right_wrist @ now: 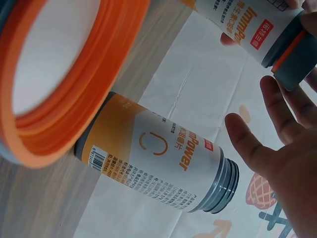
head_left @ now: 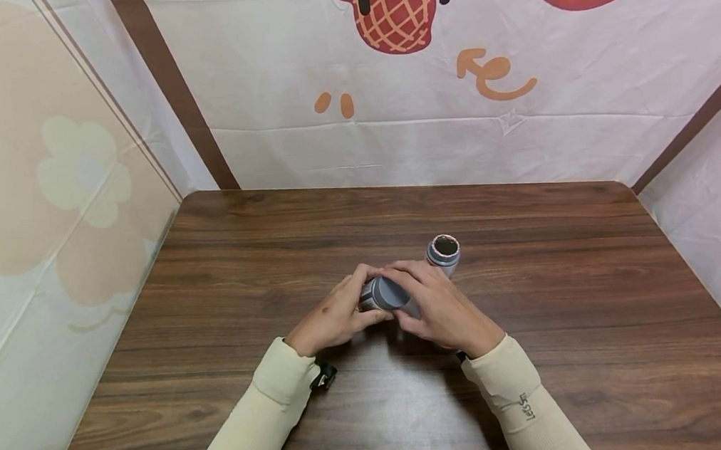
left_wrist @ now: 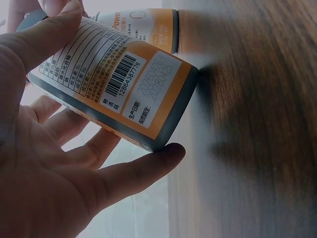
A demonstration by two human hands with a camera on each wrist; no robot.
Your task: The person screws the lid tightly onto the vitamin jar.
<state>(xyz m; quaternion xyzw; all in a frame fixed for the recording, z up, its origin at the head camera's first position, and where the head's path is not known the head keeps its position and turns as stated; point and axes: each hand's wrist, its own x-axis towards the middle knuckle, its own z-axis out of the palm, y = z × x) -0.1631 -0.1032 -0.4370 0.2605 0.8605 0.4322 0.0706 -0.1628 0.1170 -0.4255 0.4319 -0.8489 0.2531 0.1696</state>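
Note:
My left hand grips a tilted bottle with a white and orange label and a dark grey base. On its top is a dark grey cap with an orange band, and my right hand pinches it between thumb and fingers. Just beyond the right hand, a matching bottle stands upright without a cap, its threaded neck open. A loose cap, orange inside, looms close up in the right wrist view; my right hand mostly hides it in the head view.
Under both hands lies a brown wood-grain table. Its far edge meets a white printed cloth wall, and more cloth walls flank the left and right sides.

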